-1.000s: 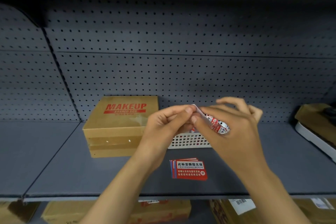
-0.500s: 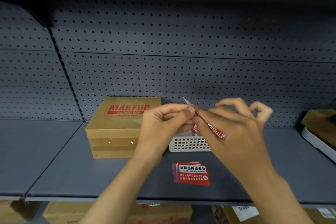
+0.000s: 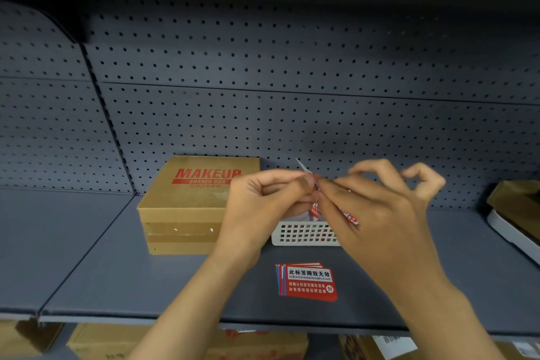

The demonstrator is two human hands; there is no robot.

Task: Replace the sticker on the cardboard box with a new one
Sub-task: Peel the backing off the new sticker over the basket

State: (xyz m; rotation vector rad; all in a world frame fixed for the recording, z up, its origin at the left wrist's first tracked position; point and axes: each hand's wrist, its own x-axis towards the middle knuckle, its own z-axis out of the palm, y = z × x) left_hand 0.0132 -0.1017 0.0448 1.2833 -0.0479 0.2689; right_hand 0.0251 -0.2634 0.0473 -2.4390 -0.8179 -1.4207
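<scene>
Pinching one sticker (image 3: 336, 209) between them, both hands – left hand (image 3: 263, 202), right hand (image 3: 377, 213) – now work its top corner further apart than a moment ago, likely peeling the backing, while the cardboard box (image 3: 187, 202) waits on the shelf (image 3: 117, 280) just left.

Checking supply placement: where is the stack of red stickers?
The stack of red stickers lies flat on the shelf near its front edge, just in front of the white basket.

White perforated basket (image 3: 304, 233) on grey shelf (image 3: 117, 278); pegboard (image 3: 292, 67) behind; boxes (image 3: 96, 340) below.
</scene>
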